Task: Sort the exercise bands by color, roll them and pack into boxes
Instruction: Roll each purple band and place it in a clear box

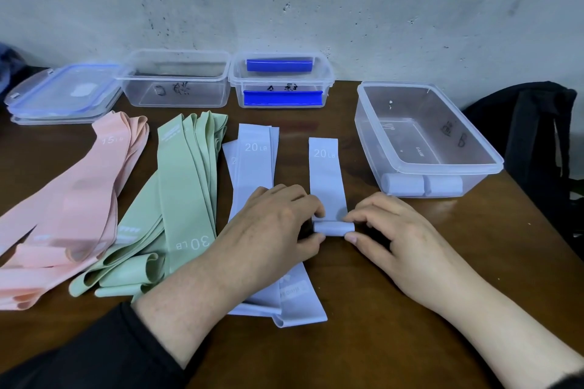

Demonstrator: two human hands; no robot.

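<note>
i've got both hands on the blue band mid-table, between the blue pile and the near box. left hand pinches the left end of the small roll at the band's near end, thumb under, fingers curled over the top; right hand pinches the right end the same way. both closed on it, nothing else held. the rest of the band lies flat, running away from me w/ the "20 lb" print at the far end.

handling, my guess: thin soft elastic, light, floppy, prob a bit grippy on the wood table. the roll will want to spring open, so keep thumbs and fingertips tight at both ends and roll evenly or it'll go crooked.

containers: clear box on my right, open, w/ two blue rolls side by side against its near wall, touching or nearly. i reckon that's where this one goes. at the back, an open box looks to hold nothing, and the box w/ blue clips beside it looks to have nothing inside either, though i can't be sure. lids stacked far left.

still flat and unrolled: pink pile, green pile, blue pile partly under my left hand. early in the job. black bag at right edge.
</note>
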